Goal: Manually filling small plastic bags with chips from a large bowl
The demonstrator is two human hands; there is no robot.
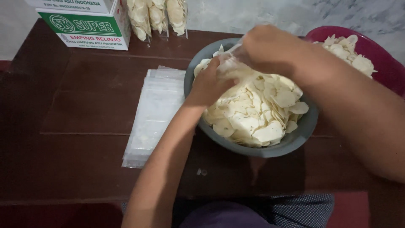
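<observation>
Both hands (236, 67) fill a clear bag (230, 63) over the chip-heaped grey bowl (295, 139).

Dim, warm indoor light from above-front. Soft shadows under bowl (295, 141) and arms on dark table (76, 126). Mild glare on plastic bags (154, 114). Right hand (270, 48) motion-blurred; corners slightly soft, noisy.

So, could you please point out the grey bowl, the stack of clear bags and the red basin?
grey bowl (295, 141): head view, bare front rim.
stack of clear bags (154, 112): head view, top bag's middle.
red basin (386, 67): head view, right rim.
</observation>
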